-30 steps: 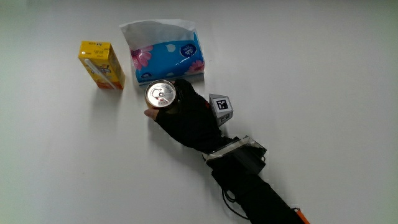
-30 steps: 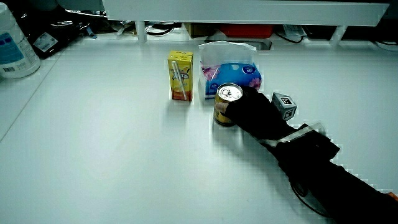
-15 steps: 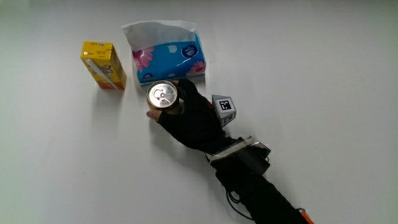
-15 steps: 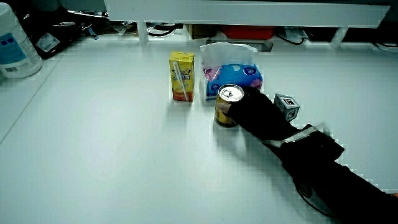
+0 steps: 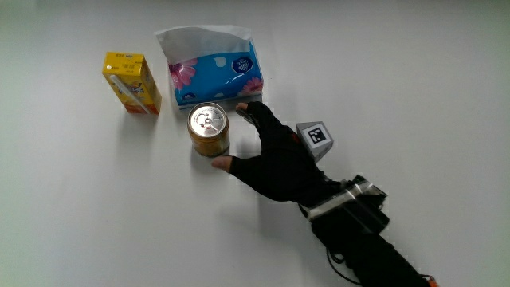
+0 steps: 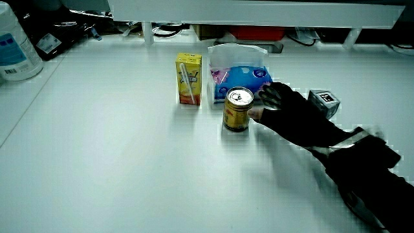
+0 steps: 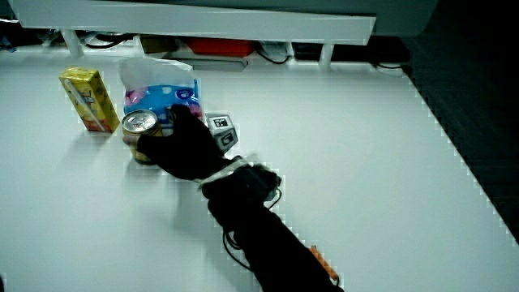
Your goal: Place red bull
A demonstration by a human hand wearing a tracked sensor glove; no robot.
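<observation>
I see the red bull can (image 5: 209,130) standing upright on the white table (image 5: 414,88), just nearer to me than the blue tissue pack (image 5: 213,72) and close to the yellow juice carton (image 5: 131,82), which stands beside that pack. My gloved hand (image 5: 275,155) lies next to the can with its fingers spread and holding nothing, a small gap showing between fingertips and can in a side view (image 6: 238,109). The patterned cube (image 5: 315,137) sits on the back of the hand.
</observation>
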